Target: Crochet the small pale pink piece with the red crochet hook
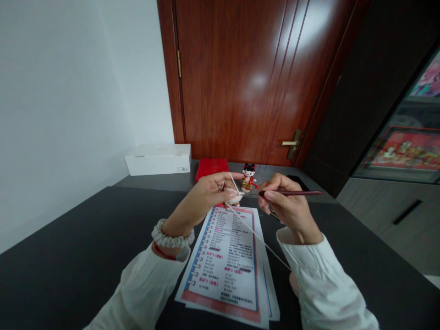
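My left hand (pixel 216 189) pinches a small white crochet piece (pixel 234 200), with white yarn (pixel 254 233) looped over its raised index finger. From there the strand runs down to the right, toward my right sleeve. My right hand (pixel 283 201) grips a crochet hook (pixel 302 193) by its dark red handle, and the thin shaft points left to the white piece. Whether the hook's tip sits inside a stitch is too small to tell. Printed pattern sheets (pixel 223 266) lie beneath both hands. Just behind the hands stands a crocheted doll (pixel 248 178) with black hair and red clothes.
A long white box (pixel 158 159) and a red box (pixel 212 167) stand at the back of the dark table (pixel 103 247). Behind them is a brown wooden door (pixel 233 82). A dark object (pixel 298 182) lies partly hidden behind my right hand. At right is a cabinet (pixel 395 220).
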Available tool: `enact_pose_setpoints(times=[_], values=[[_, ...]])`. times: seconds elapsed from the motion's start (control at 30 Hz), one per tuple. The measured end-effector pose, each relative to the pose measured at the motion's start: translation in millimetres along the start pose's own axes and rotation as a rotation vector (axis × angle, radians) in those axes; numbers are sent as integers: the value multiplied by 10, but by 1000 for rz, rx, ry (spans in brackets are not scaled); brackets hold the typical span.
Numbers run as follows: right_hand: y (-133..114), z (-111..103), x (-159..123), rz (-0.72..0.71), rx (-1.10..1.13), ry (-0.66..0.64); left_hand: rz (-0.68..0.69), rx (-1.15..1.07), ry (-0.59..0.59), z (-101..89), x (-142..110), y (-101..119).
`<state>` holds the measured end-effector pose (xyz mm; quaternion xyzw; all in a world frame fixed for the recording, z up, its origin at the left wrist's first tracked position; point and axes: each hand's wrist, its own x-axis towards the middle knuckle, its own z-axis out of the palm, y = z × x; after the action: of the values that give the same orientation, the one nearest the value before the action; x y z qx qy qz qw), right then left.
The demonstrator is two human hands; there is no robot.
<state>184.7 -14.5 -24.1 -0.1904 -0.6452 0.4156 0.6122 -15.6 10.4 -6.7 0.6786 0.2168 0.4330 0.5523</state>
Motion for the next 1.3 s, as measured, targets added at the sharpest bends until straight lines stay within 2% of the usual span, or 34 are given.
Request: enact_pose_setpoints(times=[0.17, 0.37, 0.5, 0.67, 0.8, 0.9, 1.03, 1.13, 1.2, 1.3], values=[[-49, 10, -47, -64, -142, 41, 85, 144, 68, 75, 25, 45], [-97, 59, -72, -139, -327, 47, 99, 192, 115, 111, 37, 88], [-117, 121, -67, -211, -535, 63, 91, 237, 180, 125, 52, 93], [-169, 264, -42, -333, -781, 67, 143, 358, 282, 153, 86, 133], [-136, 318, -4, -409, -917, 34, 182, 432, 273, 224, 97, 190], [-56, 265, 32, -513, -949, -28, 166, 344, 235, 250, 93, 191], [24, 154, 57, -684, -1033, -178, 36, 18, 165, 224, 86, 153], [24, 147, 57, -771, -1190, -177, -51, -145, 126, 218, 93, 135], [-3, 192, 55, -759, -1282, -156, -54, -161, 149, 226, 105, 134], [-72, 277, 48, -670, -1321, -153, 16, -52, 238, 223, 126, 149]])
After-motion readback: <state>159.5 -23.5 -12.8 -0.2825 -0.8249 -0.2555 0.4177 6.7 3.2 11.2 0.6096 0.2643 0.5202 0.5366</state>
